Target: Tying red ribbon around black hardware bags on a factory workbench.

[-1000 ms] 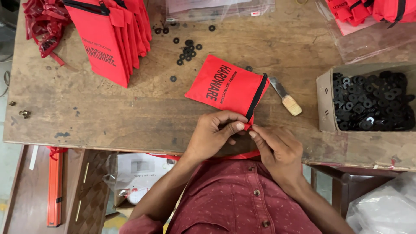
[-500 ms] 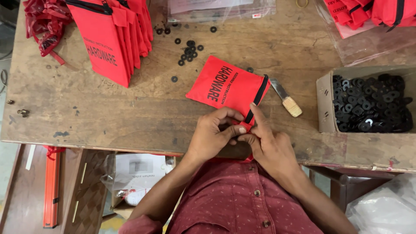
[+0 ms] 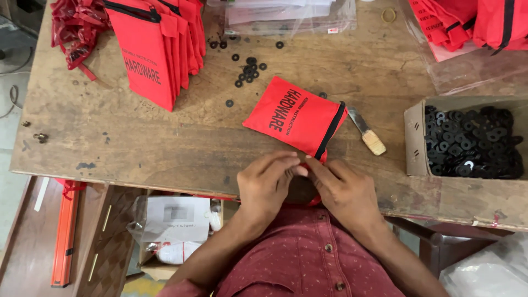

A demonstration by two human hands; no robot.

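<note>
A red zip pouch [image 3: 295, 116] with black lettering and a black zipper lies tilted on the wooden table [image 3: 137, 143], near its front edge. My left hand [image 3: 268, 184] and my right hand [image 3: 344, 190] meet at the pouch's near corner, fingertips pinched together around its zipper end. What sits between the fingers is hidden. Loose black washers [image 3: 248, 69] lie scattered just beyond the pouch.
A stack of matching red pouches [image 3: 157, 47] stands at the back left, more red pouches [image 3: 473, 22] at the back right. A cardboard box [image 3: 413, 144] full of black washers sits at the right. A small knife [image 3: 366, 132] lies beside the pouch. Clear plastic bags [image 3: 286, 14] lie at the back.
Both hands have slid slightly toward the table's front edge while staying pinched at the pouch's corner. The pouch has barely shifted.
</note>
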